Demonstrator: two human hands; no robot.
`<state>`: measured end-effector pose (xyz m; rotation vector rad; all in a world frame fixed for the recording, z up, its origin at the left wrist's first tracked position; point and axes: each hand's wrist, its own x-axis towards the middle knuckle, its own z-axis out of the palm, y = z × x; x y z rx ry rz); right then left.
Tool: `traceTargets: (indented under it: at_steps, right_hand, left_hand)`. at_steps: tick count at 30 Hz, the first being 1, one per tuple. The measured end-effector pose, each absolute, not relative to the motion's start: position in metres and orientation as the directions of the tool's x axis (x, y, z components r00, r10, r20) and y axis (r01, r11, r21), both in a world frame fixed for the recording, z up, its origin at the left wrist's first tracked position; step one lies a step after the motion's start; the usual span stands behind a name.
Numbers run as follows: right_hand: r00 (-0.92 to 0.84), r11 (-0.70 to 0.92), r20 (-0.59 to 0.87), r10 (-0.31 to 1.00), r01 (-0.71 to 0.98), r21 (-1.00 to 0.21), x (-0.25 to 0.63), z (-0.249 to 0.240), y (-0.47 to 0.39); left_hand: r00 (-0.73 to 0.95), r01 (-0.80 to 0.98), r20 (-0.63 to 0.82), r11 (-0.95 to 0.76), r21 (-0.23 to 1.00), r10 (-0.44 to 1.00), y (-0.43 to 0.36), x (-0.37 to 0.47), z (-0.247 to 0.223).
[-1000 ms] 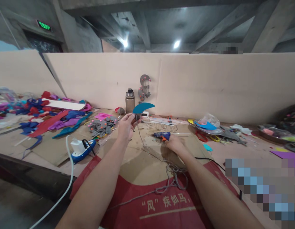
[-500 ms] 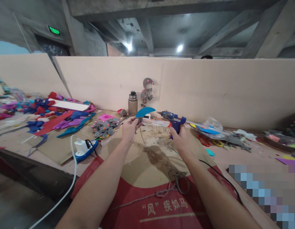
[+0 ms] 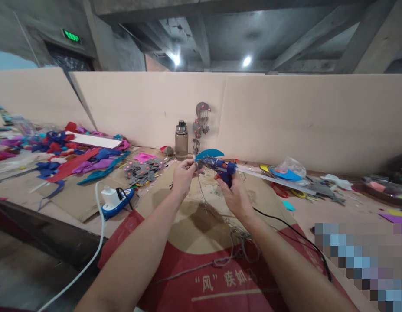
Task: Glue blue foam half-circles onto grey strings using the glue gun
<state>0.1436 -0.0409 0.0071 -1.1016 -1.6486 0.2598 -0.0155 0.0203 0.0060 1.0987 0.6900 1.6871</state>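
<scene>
My left hand point(image 3: 185, 173) pinches a blue crescent-shaped piece point(image 3: 211, 153) by its left end, with a bit of grey material at the fingertips. Grey yarn point(image 3: 202, 190) trails from there down to a loose tangle point(image 3: 241, 240) on the cardboard. My right hand point(image 3: 235, 195) is wrapped round the handle of a blue glue gun point(image 3: 224, 170). Its nozzle points left, close to my left fingertips and just in front of the crescent; whether it touches is hidden. A black cord point(image 3: 285, 219) runs along my right forearm.
Behind stand a bottle point(image 3: 181, 141) and a grey moon-shaped hanging decoration point(image 3: 203, 108) against the board point(image 3: 138, 108). Left lie grey pieces with pink dots point(image 3: 144, 172), a blue power strip point(image 3: 118, 208) and fabric scraps point(image 3: 86, 162). Scissors point(image 3: 280, 190) lie to the right.
My right hand has brought the glue gun left and level, its nozzle now at the crescent. My left hand has shifted slightly right with the crescent.
</scene>
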Motion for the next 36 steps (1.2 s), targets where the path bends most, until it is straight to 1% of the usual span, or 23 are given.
traceTargets:
  at_steps: [5,13,23,30,36]
  right_hand:
    - [0.030,0.491,0.621,0.783,0.582,-0.648,0.1414,0.0044,-0.0379]
    - [0.016,0.470,0.609,0.793,0.621,-0.628,0.1401,0.0075,-0.0416]
    - [0.019,0.483,0.648,0.762,0.650,-0.587,0.1433,0.0038,-0.0384]
    - [-0.021,0.515,0.664,0.747,0.649,-0.559,0.1412,0.0055,-0.0416]
    - [-0.002,0.483,0.657,0.754,0.681,-0.551,0.1413,0.0026,-0.0409]
  left_hand:
    - [-0.136,-0.395,0.369,-0.392,0.831,0.919,0.0199,-0.0150,0.0059]
    - [-0.124,-0.359,0.382,-0.400,0.843,0.916,0.0230,-0.0147,0.0028]
    - [-0.141,-0.365,0.394,-0.418,0.832,0.908,0.0187,-0.0169,0.0070]
    - [-0.131,-0.375,0.391,-0.410,0.831,0.911,0.0243,-0.0158,0.0029]
    - [-0.133,-0.385,0.375,-0.396,0.834,0.918,0.0237,-0.0150,0.0032]
